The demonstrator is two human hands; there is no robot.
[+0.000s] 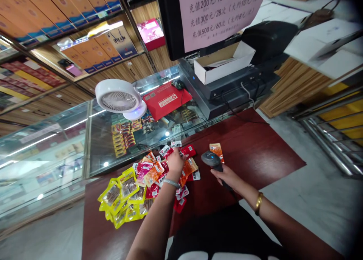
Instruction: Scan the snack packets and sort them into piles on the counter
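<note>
My left hand [176, 162] is over a heap of small snack packets, its fingers pinched on a red packet [188, 150] at the heap's far side. Parts of that packet are hidden by the fingers. Orange packets [154, 174] and pink ones lie around the wrist. To the left of them is a pile of yellow-edged clear packets [129, 184]. In my right hand [227, 177] is a dark handheld barcode scanner [212, 160], its head pointing away from me. Just beyond the scanner, a single orange packet [217, 150] lies apart on the dark red tabletop [272, 154].
Behind the tabletop stands a glass display counter [113, 169], with a white fan [119, 97], a red mat [167, 101] and a mouse [178, 84] on it. A monitor [174, 25] and an open white box [212, 71] rise at the back. Metal rails [326, 139] are at right.
</note>
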